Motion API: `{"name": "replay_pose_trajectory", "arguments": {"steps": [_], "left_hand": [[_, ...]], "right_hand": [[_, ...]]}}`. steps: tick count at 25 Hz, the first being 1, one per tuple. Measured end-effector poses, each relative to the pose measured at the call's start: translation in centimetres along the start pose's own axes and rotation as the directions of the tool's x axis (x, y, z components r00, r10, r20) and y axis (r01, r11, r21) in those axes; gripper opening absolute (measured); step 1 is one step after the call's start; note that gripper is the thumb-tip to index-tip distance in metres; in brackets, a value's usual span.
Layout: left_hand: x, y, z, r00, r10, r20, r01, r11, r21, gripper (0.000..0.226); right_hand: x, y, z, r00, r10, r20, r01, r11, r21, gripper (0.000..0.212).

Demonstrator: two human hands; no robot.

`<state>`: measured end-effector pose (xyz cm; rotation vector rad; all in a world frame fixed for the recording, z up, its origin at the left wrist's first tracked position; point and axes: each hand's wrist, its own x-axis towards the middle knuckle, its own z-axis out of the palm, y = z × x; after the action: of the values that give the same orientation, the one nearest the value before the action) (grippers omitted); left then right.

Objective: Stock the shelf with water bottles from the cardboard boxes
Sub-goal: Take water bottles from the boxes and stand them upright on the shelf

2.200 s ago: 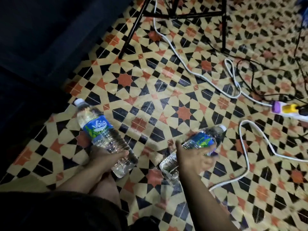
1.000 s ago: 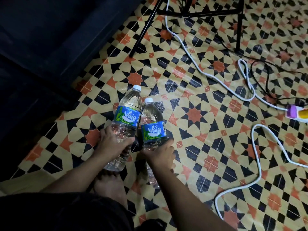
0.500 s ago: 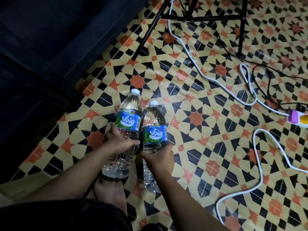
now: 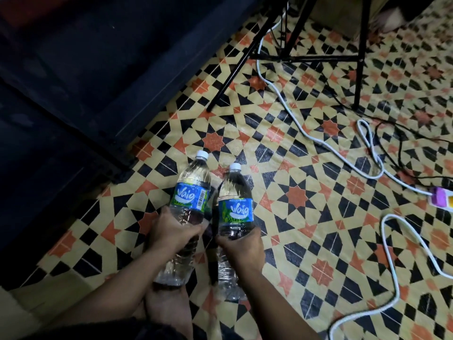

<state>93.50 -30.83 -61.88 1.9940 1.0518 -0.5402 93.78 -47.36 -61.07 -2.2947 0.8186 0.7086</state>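
**Two water bottles held side by side above the floor, beside a dark unit.**
A dark unit [image 4: 73,94], possibly the shelf, fills the far left; its interior is too dark to read. The left hand [image 4: 171,235] wraps the lower body of the left bottle [image 4: 190,197], and the right hand [image 4: 242,249] clasps the right bottle [image 4: 235,212] the same way. Both bottles tilt with their caps pointing away, close together but not clearly touching. Gripping below the labels probably lets one bottle be carried in each hand and presented cap-first. A bare foot shows beneath them on the patterned floor [image 4: 294,197]. To the right, a black stand [image 4: 318,58], a white cable [image 4: 305,132] and a power strip [image 4: 438,195] crowd the floor and are likely trip hazards. No cardboard boxes are in view.
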Motion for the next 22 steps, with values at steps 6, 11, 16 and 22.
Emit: {"name": "replay_pose_trajectory", "arguments": {"steps": [6,11,16,22], "left_hand": [[-4.4,-0.4,-5.5,0.980,0.143,-0.140,-0.137,0.989,0.054,0.073],[-9.5,3.0,-13.0,0.905,0.292,-0.310,-0.304,0.953,0.010,0.077],[-16.4,8.0,-20.7,0.753,0.465,-0.467,-0.523,0.852,0.005,0.075],[-26.8,11.6,-28.3,0.497,0.540,-0.679,-0.706,0.707,0.045,0.070]], "right_hand": [[-3.3,-2.1,-1.7,1.000,0.005,-0.016,-0.003,0.989,0.149,0.083],[-6.9,-6.1,-4.8,0.982,-0.181,-0.049,0.186,0.924,0.335,0.088],[-12.4,-11.4,-9.7,0.921,-0.350,-0.173,0.389,0.794,0.467,0.091],[-20.5,-16.3,-17.5,0.747,-0.569,-0.343,0.649,0.515,0.559,0.068]]}}
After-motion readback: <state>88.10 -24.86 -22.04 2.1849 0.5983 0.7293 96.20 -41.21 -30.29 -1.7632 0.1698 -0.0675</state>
